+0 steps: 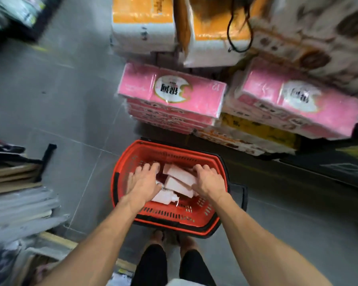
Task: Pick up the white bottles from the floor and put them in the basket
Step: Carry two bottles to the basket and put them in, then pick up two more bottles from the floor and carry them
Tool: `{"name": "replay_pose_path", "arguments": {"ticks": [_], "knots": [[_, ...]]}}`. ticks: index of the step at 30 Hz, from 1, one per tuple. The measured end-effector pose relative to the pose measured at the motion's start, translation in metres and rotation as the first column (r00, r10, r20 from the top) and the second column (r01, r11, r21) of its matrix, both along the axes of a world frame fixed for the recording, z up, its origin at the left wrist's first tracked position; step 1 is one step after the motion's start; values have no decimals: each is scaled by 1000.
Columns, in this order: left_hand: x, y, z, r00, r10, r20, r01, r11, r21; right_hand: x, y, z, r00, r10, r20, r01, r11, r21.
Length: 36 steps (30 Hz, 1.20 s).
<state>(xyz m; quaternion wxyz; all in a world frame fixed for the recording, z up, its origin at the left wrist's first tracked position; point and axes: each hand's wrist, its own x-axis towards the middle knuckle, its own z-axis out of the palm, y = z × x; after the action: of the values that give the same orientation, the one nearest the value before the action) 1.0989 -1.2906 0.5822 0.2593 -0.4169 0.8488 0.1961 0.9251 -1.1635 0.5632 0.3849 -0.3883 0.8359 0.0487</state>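
Observation:
A red plastic basket [128, 157] stands on the grey floor right in front of my feet. Several white bottles [180, 179] lie on their sides inside it. My left hand [143, 180] reaches into the basket's left half, its fingers spread and fairly straight, and rests on a white bottle with a cap [163, 198]. My right hand [209, 178] is in the right half, fingers curled down over the ends of two bottles, thumb against one of them. No bottle shows on the floor around the basket.
Stacks of pink tissue packs [172, 93] and orange-and-white packs [143, 23] rise just behind the basket. Flat packaged goods [19, 203] pile up at the left. Bare grey floor tiles [60, 96] lie at the far left. The picture is motion-blurred.

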Motion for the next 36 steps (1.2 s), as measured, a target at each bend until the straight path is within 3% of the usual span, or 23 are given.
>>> {"name": "replay_pose_path", "arguments": {"ticks": [10, 13, 19, 27, 36], "knots": [[19, 45, 124, 977, -49, -207, 73, 991, 109, 40, 54, 141, 987, -160, 35, 162, 981, -104], [22, 48, 146, 946, -177, -272, 197, 979, 50, 53, 76, 162, 965, -262, -4, 260, 958, -121], [13, 42, 171, 875, -410, -259, 410, 910, -55, 75, 107, 191, 903, -426, -57, 412, 896, -164], [-40, 92, 205, 634, -730, -256, 710, 681, -180, 85, 170, 220, 762, -631, -143, 597, 771, -221], [-112, 243, 232, 273, -914, -300, 897, 355, -264, 83, 327, 249, 480, -849, -223, 778, 529, -338]]}}
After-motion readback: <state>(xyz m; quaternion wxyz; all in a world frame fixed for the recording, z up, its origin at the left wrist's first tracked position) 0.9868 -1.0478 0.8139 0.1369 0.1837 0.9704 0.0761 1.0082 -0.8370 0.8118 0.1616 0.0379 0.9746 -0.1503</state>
